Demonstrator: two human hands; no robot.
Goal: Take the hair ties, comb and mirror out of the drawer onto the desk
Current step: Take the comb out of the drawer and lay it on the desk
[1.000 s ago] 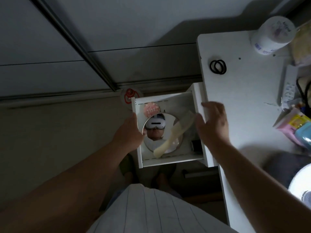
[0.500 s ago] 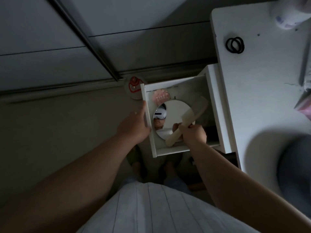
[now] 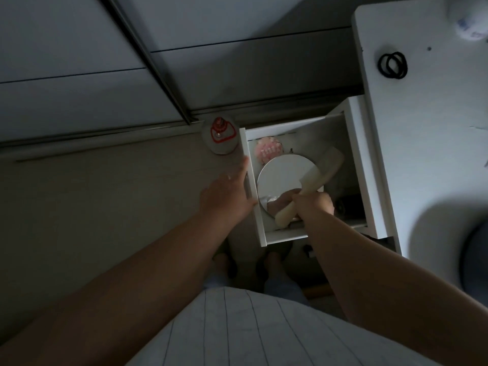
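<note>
The white drawer stands pulled out to the left of the white desk. Inside it lies a round mirror with a cream comb slanting across its right side. My right hand is closed around the comb's handle, over the mirror's lower edge. My left hand rests flat against the drawer's left front panel, fingers extended. Two black hair ties lie on the desk near its far left corner.
A pink round item sits in the drawer's far corner, and a dark object lies at its right side. A grey disc with a red part lies on the floor beside the drawer. A white bottle stands at the desk's far edge.
My right hand came off the desk edge, went down into the drawer and closed on the comb handle. My left hand stayed on the drawer front. The view shifted left.
</note>
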